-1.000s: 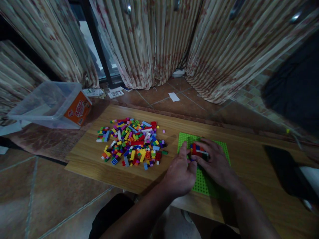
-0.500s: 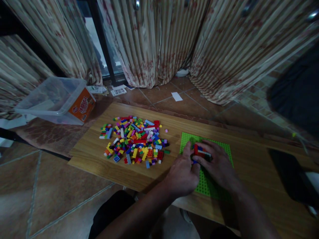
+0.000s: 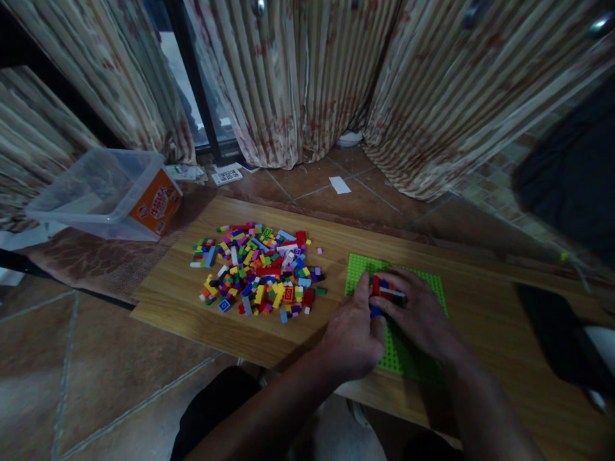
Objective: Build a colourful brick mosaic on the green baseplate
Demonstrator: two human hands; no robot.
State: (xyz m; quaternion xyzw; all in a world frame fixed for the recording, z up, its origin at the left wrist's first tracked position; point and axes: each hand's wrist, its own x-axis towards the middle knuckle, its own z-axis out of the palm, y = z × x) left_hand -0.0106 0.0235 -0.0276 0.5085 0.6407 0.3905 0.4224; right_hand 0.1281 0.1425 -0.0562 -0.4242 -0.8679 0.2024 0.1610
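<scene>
A small stack of building bricks (image 3: 377, 288), red, blue and white among its colours, stands on the green studded baseplate (image 3: 355, 264). My right hand (image 3: 418, 310) curves around the stack from the right, its fingers closed on it, thumb at the near side. From the left, my left hand (image 3: 353, 336) presses against the same stack with its index finger straight along the side and the other fingers curled. Much of the stack is hidden by both hands. Left of the baseplate lies a spread-out heap of loose bricks (image 3: 259, 272) in many colours.
The wooden table (image 3: 288, 346) runs across the view. A clear plastic bin (image 3: 96, 218) with an orange label stands at the far left. A dark flat object (image 3: 548, 333) lies at the table's right. Striped curtains (image 3: 288, 83) hang behind, and a white paper (image 3: 340, 185) lies on the floor.
Both hands stay at the stack with only slight shifts of the fingers. The whole view has moved a little; the loose bricks lie as before.
</scene>
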